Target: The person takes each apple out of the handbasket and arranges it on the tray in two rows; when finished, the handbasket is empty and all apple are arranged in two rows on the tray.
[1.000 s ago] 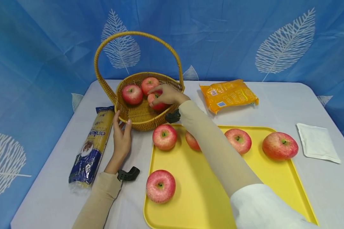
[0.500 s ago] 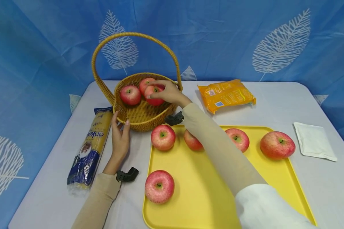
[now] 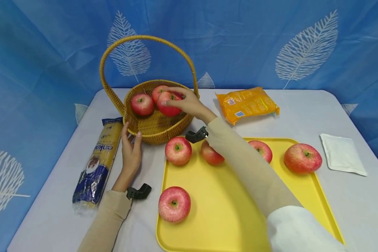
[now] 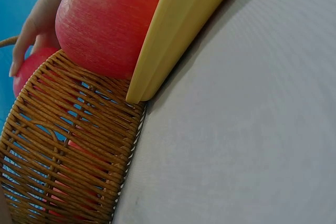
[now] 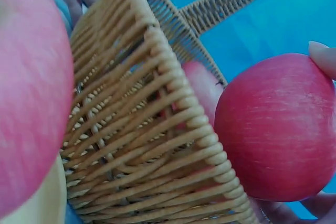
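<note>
In the head view, my right hand (image 3: 190,103) holds an apple (image 3: 168,107) between thumb and fingers, over the right part of a wicker basket (image 3: 160,137). The right wrist view shows this apple (image 5: 275,129) at rim height, past the woven wall. Two more apples lie in the basket: one at the left (image 3: 142,104), the other behind (image 3: 158,91), partly covered by the held one. My left hand (image 3: 131,155) holds the basket's near left rim, thumb tip at the edge and fingers along the outer side.
A yellow tray (image 3: 220,210) with several apples, one at its near left (image 3: 174,204), sits in front of the basket. Left of it lies a noodle-like packet (image 3: 97,161). An orange packet (image 3: 248,105) is at the back, a white sachet (image 3: 343,154) at the right. The tall basket handle (image 3: 148,37) arches overhead.
My right hand has taken hold of the apple and raised it off the basket floor, slightly up in view. The left hand keeps its place at the rim; the view shifts slightly.
</note>
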Demonstrator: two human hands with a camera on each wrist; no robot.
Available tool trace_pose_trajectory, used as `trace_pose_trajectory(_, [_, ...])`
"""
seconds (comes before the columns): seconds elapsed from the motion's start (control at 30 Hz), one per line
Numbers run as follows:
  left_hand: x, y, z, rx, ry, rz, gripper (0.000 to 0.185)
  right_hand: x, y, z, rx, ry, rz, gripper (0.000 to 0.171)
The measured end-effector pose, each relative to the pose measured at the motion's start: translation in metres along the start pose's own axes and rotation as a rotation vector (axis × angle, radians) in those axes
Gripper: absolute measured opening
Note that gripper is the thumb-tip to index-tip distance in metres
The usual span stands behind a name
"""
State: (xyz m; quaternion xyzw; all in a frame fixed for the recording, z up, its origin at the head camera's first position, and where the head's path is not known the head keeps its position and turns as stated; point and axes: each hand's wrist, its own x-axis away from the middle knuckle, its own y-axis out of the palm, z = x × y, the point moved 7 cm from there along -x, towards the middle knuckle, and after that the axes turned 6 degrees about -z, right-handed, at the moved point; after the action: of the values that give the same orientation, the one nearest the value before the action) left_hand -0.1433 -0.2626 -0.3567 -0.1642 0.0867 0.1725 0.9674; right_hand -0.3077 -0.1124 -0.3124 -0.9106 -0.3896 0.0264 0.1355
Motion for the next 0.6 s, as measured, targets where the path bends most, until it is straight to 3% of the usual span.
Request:
trace_pose_trajectory(0.23, [0.0, -0.002, 0.0, -0.007, 0.002, 0.005, 0.056, 0.004, 0.0, 0.001, -0.05, -0.023, 0.002, 0.052])
trace_pose_trajectory(0.47, [-0.006, -0.003, -0.027, 0.004, 0.017, 0.009, 0.056, 0.027, 0.002, -0.004, -0.133, 0.01, 0.011, 0.048])
trace_pose_trajectory(0.6, [-0.008, -0.003, -0.033, -0.01, 0.028, 0.014, 0.056, 0.044, 0.004, -0.008, -0.156, -0.018, -0.019, 0.048])
